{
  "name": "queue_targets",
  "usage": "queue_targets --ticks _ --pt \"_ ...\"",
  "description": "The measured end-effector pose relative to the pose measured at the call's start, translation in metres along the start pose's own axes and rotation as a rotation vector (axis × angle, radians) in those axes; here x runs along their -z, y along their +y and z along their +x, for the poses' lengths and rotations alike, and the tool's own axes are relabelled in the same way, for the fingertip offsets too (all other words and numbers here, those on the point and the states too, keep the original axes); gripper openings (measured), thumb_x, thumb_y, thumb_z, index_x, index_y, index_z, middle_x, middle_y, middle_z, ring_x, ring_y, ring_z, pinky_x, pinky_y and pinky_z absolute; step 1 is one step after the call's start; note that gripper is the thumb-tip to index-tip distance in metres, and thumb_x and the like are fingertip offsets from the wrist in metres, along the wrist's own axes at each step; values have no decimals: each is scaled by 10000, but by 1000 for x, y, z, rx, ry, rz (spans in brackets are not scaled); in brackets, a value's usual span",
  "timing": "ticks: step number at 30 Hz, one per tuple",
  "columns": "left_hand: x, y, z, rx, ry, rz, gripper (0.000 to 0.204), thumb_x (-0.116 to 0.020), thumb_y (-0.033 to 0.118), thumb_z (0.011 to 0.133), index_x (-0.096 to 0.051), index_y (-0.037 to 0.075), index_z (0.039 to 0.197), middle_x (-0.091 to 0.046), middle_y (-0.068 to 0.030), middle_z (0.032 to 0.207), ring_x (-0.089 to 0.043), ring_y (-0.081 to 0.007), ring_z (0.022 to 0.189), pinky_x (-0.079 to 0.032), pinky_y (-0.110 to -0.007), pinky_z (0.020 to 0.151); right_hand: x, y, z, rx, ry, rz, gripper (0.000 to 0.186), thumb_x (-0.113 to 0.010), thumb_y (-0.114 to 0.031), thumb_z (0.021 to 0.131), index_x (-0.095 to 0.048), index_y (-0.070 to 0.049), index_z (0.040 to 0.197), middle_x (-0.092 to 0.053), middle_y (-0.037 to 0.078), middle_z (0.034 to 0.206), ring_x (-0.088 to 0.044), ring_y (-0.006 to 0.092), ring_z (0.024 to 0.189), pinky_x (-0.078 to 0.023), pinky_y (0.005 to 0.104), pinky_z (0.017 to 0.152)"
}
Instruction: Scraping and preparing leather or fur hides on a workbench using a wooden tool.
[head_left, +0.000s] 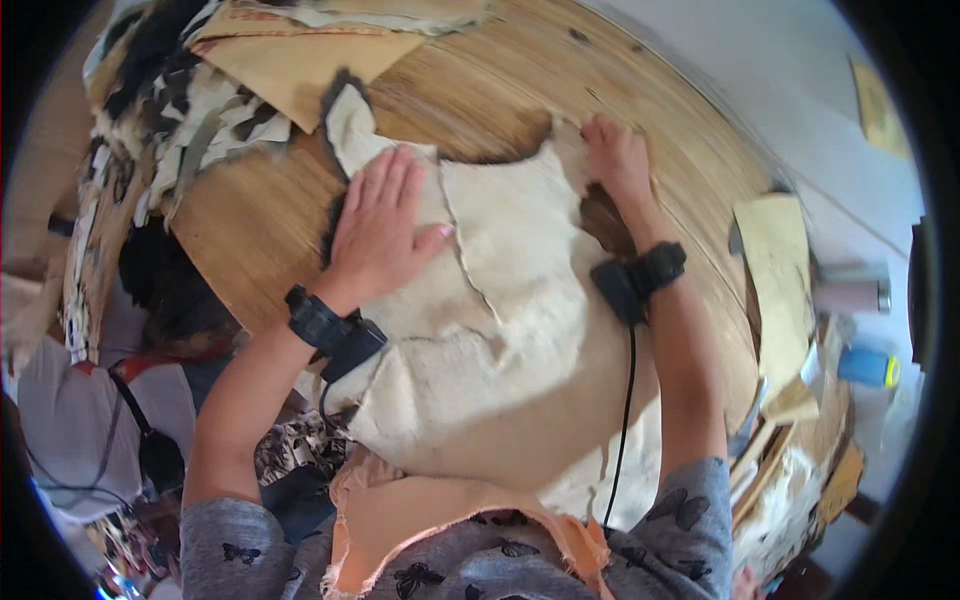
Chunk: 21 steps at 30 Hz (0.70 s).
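A cream-coloured fur pelt (515, 240) lies skin side up on a wooden table, with dark fur showing along its edges and stitched seams across it. My left hand (378, 225) rests flat on its upper left part, fingers stretched out and close together. Just beyond those fingertips, a narrow strip of the pelt juts away, edged in dark fur. At the far right corner, my right hand (617, 160) has its fingers curled closed on the pelt's edge. Black bands with small boxes sit on both my wrists, and a cable runs down from the right one.
The wooden tabletop (690, 190) curves around the pelt. Brown paper sheets (300, 65) and black-and-white fur scraps (215, 125) lie far left. Rightward are a tan sheet (775, 280), a metallic cylinder (850, 295) and a blue thread spool (865, 367). Pale cloth (60, 420) is at lower left.
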<state>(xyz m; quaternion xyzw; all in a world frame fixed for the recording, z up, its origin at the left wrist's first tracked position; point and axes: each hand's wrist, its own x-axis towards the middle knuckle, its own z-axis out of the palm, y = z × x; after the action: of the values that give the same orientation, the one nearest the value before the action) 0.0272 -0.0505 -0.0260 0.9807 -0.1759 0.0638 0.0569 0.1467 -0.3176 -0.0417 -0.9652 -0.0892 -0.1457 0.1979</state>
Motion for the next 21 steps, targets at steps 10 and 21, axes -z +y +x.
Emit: queue_targets --ticks 10,21 --pt "-18 -9 2 -95 65 103 614 -462 356 864 -293 -34 1308 -262 -192 1393 -210 -328 1299 -178 -438 1043 183 64 -145 -584 -16 852 332 -414 -328 903 -575 -50 821 -574 9 664 -473 56 541 -332 208 476" --pt "5 25 -17 -336 -85 -60 534 -428 346 887 -314 75 1334 -228 -97 1431 -192 -296 1316 -150 -519 1035 151 40 -217 -544 -197 163 289 -506 -301 839 -623 -40 882 -605 167 718 -594 299 693 -451 372 639"
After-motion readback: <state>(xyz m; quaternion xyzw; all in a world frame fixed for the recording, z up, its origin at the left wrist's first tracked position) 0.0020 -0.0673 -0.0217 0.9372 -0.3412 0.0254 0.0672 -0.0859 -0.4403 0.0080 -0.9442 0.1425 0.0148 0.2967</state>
